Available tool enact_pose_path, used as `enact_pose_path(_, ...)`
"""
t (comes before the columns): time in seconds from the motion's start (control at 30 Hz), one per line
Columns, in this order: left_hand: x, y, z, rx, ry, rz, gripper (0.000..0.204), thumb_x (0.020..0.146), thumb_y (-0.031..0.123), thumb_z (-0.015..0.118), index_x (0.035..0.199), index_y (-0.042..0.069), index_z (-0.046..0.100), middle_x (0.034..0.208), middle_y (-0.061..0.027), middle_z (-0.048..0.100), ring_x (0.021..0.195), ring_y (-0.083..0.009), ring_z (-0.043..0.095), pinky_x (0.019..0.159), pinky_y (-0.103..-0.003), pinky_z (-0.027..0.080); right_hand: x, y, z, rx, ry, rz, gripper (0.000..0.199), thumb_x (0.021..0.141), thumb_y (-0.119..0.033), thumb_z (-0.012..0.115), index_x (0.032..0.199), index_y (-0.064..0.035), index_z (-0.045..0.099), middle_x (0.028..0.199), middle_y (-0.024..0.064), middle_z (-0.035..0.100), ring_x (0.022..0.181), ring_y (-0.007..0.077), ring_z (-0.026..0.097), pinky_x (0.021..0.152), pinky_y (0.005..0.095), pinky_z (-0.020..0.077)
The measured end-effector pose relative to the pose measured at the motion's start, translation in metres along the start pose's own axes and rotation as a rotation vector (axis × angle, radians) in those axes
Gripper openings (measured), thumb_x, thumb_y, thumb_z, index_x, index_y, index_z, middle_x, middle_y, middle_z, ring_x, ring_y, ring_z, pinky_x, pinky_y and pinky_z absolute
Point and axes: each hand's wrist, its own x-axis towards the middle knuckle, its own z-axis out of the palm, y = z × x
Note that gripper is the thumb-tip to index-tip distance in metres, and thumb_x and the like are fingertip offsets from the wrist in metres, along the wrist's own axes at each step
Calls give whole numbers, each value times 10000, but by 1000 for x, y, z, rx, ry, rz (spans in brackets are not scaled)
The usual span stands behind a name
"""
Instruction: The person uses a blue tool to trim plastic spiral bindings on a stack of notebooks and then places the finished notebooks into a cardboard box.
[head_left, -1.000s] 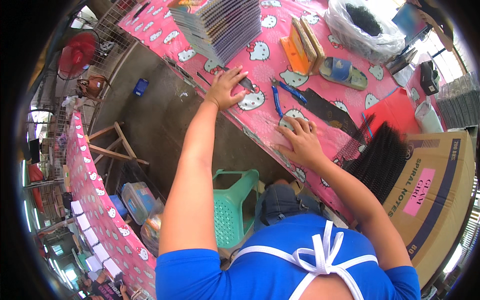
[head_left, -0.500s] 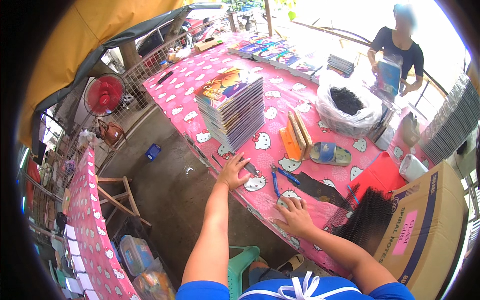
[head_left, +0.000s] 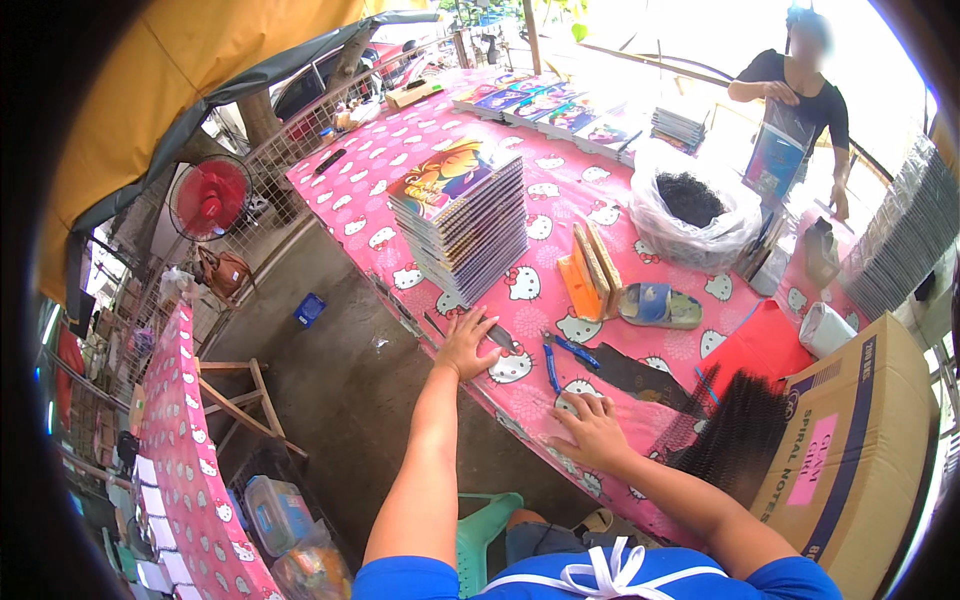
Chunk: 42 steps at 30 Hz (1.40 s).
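At the far left of the frame a second table with a pink patterned cloth (head_left: 190, 470) is running off the lower edge, its far end lost in the dark rim. Above it a red fan (head_left: 208, 197) is standing by a wire fence, and a wooden stool (head_left: 240, 398) is sitting on the concrete floor, partly hidden behind that cloth.

Moving right, the left hand (head_left: 467, 346) is lying flat with its fingers spread on the near edge of the surface (head_left: 560, 195), just below a tall stack of spiral notebooks (head_left: 462, 220). A small dark tool beside the fingertips is too small to make out. A blue pen (head_left: 552, 368) is lying between the two hands.

The right hand (head_left: 592, 430) is pressing down open, fingers spread, on the pink cloth near the lower centre, touching nothing else that I can tell. Just right of it a bundle of black spiral coils (head_left: 738, 432) is fanning out, its lower part cut off by the forearm.

Higher up, orange wooden pieces (head_left: 588, 272) are leaning together next to a sandal (head_left: 660, 306), and a clear bag of dark stuff (head_left: 695, 215) is sitting behind them. At the right edge a cardboard box (head_left: 850, 450) is bending into the rim. In the upper right a person in black (head_left: 795, 95) is holding a bag; overexposure is washing out the area around them.
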Motion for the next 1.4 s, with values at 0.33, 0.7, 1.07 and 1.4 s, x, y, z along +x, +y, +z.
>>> enact_pose_path(0.33,3,2,0,-6,-43,-35,656,736,438,622,1323,192,463,1450,-97,334,1364,-273,267,1128,-496,149,1,-1,0,-7,-10,28,488,786,-470,627,1156,-153,587,1294,102,456,1210,298,399,988,507,263)
enact_pose_path(0.7,-2,0,2,-18,14,-27,635,735,399,642,1311,189,476,1422,-92,372,1343,-291,305,1111,-530,173,0,0,-3,76,22,28,474,739,-428,686,1116,-152,609,1259,93,498,1187,281,431,988,459,276)
enact_pose_path(1.07,4,-14,5,-7,-22,4,663,748,468,610,1306,134,479,1441,-103,344,1342,-290,300,1113,-521,165,150,-33,-12,1604,209,539,414,945,-292,531,1149,68,530,1170,152,554,1071,243,546,944,347,416)
enact_pose_path(1.4,61,-72,-101,-988,874,-509,556,856,212,647,1257,-13,336,1139,-133,438,1088,-243,443,974,-368,345,294,-77,-1,1830,450,894,482,923,-397,546,1073,57,483,1038,153,539,1050,265,496,992,403,384)
